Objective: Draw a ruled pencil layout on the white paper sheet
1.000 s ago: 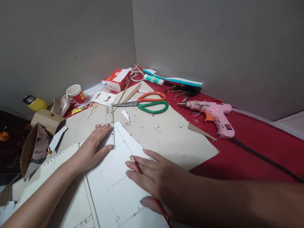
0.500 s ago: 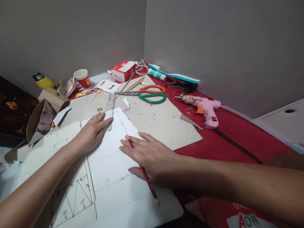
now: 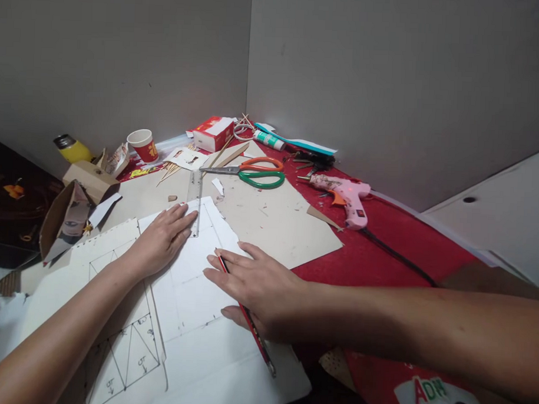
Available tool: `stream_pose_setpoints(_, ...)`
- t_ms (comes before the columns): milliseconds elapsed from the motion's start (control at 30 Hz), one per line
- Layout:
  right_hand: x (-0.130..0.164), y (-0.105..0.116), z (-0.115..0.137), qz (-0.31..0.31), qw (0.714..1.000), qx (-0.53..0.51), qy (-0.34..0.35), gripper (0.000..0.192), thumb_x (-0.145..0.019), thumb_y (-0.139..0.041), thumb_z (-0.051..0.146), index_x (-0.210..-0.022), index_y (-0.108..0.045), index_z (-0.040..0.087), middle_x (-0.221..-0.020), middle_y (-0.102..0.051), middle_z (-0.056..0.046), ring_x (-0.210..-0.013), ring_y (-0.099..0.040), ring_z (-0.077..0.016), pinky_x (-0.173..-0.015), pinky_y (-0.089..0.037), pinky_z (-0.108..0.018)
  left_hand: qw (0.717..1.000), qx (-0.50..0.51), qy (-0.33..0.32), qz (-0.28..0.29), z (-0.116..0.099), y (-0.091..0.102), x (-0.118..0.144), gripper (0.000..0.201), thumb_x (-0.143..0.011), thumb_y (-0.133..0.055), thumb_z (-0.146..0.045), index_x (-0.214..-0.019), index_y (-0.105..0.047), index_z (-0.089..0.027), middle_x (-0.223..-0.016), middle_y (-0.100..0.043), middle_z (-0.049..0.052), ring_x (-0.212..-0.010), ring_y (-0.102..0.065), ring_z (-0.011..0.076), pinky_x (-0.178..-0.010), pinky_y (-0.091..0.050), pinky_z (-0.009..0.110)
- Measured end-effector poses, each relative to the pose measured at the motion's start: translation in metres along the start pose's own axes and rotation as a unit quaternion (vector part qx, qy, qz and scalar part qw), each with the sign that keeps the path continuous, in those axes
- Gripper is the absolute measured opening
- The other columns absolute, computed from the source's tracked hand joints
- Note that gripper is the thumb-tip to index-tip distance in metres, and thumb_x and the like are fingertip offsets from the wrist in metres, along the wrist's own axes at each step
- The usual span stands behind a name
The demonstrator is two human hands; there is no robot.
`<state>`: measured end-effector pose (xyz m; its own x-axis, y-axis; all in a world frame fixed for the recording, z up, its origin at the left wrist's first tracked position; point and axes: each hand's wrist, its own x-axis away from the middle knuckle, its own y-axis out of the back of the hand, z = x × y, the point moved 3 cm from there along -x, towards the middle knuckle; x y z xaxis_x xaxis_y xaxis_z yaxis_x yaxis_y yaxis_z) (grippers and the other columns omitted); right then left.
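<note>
From the head camera, the left hand (image 3: 162, 239) lies flat with its fingers spread, pressing on a clear plastic ruler (image 3: 195, 202) that runs away from the person along the edge of a white sheet of card marked with pencil lines (image 3: 195, 294). The right hand (image 3: 253, 284) rests palm-down on the same sheet, fingers stretched out, with a red and black pencil (image 3: 256, 337) gripped between two of them; its tip points forward near the fingertips and its back end sticks out below the palm. The white sheet sits on a larger tan sheet of cardboard (image 3: 277, 220), which lies on the red-covered surface (image 3: 382, 253). Beyond the ruler lie two pairs of scissors, one with orange handles (image 3: 262, 164) and one with green handles (image 3: 264, 178), close together. To the right a pink glue gun (image 3: 344, 193) rests on the red cover. Far left stand a red and white paper cup (image 3: 142, 144) and a small brown cardboard box (image 3: 91, 181)
</note>
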<state>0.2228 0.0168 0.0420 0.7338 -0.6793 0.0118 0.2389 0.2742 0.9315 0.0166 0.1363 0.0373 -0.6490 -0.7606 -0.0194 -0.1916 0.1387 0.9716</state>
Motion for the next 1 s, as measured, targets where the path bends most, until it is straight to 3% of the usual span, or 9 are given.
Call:
stream_pose_setpoints(300, 0.006, -0.010, -0.008, -0.069, 0.996, -0.008, 0.055, 0.061, -0.096, -0.063, 0.039, -0.147, -0.045, 0.009, -0.152, -0.052, -0.024, -0.145, -0.042, -0.0344, -0.118, -0.028, -0.058, 1.000, 0.002, -0.011, -0.005, 0.000, 0.003, 0.011, 0.054, -0.107, -0.031, -0.042, -0.153, -0.046, -0.019, -0.164, -0.036, 0.015, -0.154, -0.028, 0.0281, -0.123, -0.026, 0.056)
stream_pose_setpoints(400, 0.003, 0.001, -0.019, -0.067, 0.995, -0.035, 0.067, 0.058, -0.092, -0.069, 0.040, -0.140, -0.053, 0.013, -0.140, -0.063, -0.019, -0.128, -0.058, -0.0326, -0.110, -0.040, -0.052, 1.000, -0.002, -0.006, -0.008, 0.000, 0.004, 0.020, 0.052, -0.107, -0.031, -0.041, -0.152, -0.047, -0.019, -0.163, -0.036, 0.014, -0.153, -0.030, 0.0282, -0.122, -0.029, 0.057)
stream_pose_setpoints(467, -0.006, 0.020, -0.039, -0.087, 0.994, -0.055, 0.042, 0.048, -0.093, -0.067, 0.039, -0.133, -0.058, 0.014, -0.123, -0.071, -0.016, -0.108, -0.067, -0.0272, -0.096, -0.050, -0.043, 1.000, -0.004, 0.000, -0.010, 0.001, 0.004, 0.023, 0.052, -0.107, -0.032, -0.041, -0.153, -0.047, -0.021, -0.163, -0.037, 0.013, -0.152, -0.031, 0.0287, -0.122, -0.030, 0.057)
stream_pose_setpoints(500, -0.013, 0.032, -0.054, -0.118, 0.992, -0.046, 0.002, 0.044, -0.097, -0.061, 0.035, -0.135, -0.058, 0.013, -0.123, -0.071, -0.016, -0.107, -0.066, -0.0257, -0.094, -0.051, -0.040, 1.000, -0.004, 0.002, -0.011, 0.001, 0.004, 0.024, 0.052, -0.107, -0.033, -0.041, -0.153, -0.047, -0.022, -0.163, -0.037, 0.012, -0.152, -0.032, 0.0288, -0.122, -0.031, 0.057)
stream_pose_setpoints(567, -0.029, 0.057, -0.087, -0.176, 0.980, 0.040, -0.089, 0.043, -0.100, -0.056, 0.031, -0.139, -0.056, 0.011, -0.125, -0.068, -0.018, -0.114, -0.062, -0.0280, -0.097, -0.049, -0.042, 1.000, -0.004, 0.005, -0.013, 0.001, 0.003, 0.025, 0.052, -0.107, -0.033, -0.042, -0.153, -0.046, -0.023, -0.163, -0.037, 0.012, -0.152, -0.033, 0.0290, -0.121, -0.032, 0.057)
stream_pose_setpoints(667, -0.057, 0.081, -0.133, -0.186, 0.971, 0.079, -0.129, 0.045, -0.099, -0.055, 0.022, -0.141, -0.053, 0.009, -0.134, -0.063, -0.022, -0.131, -0.051, -0.0354, -0.106, -0.040, -0.051, 1.000, -0.006, 0.006, -0.014, 0.001, 0.003, 0.024, 0.052, -0.107, -0.032, -0.043, -0.153, -0.047, -0.022, -0.162, -0.039, 0.012, -0.151, -0.034, 0.0295, -0.121, -0.033, 0.057)
stream_pose_setpoints(733, -0.072, 0.087, -0.156, -0.171, 0.971, 0.089, -0.139, 0.040, -0.097, -0.055, 0.019, -0.136, -0.058, 0.012, -0.134, -0.063, -0.020, -0.128, -0.053, -0.0349, -0.102, -0.042, -0.049, 1.000, -0.009, 0.007, -0.013, 0.001, 0.003, 0.023, 0.053, -0.107, -0.031, -0.043, -0.152, -0.048, -0.021, -0.162, -0.039, 0.013, -0.151, -0.035, 0.0297, -0.120, -0.034, 0.057)
stream_pose_setpoints(867, -0.085, 0.087, -0.186, -0.141, 0.973, 0.093, -0.156, 0.029, -0.094, -0.052, 0.015, -0.118, -0.068, 0.021, -0.112, -0.072, -0.011, -0.107, -0.063, -0.0288, -0.088, -0.047, -0.041, 1.000, -0.019, 0.005, -0.005, 0.001, 0.005, 0.022, 0.053, -0.107, -0.031, -0.043, -0.152, -0.049, -0.021, -0.162, -0.039, 0.012, -0.150, -0.036, 0.0295, -0.119, -0.036, 0.056)
stream_pose_setpoints(1000, -0.086, 0.094, -0.208, -0.165, 0.959, 0.095, -0.208, 0.028, -0.094, -0.047, 0.014, -0.111, -0.069, 0.017, -0.105, -0.070, -0.017, -0.098, -0.063, -0.0314, -0.078, -0.046, -0.041, 1.000, -0.030, -0.001, 0.006, 0.001, 0.008, 0.016, 0.052, -0.107, -0.033, -0.044, -0.152, -0.049, -0.023, -0.162, -0.041, 0.009, -0.149, -0.037, 0.0313, -0.116, -0.038, 0.058)
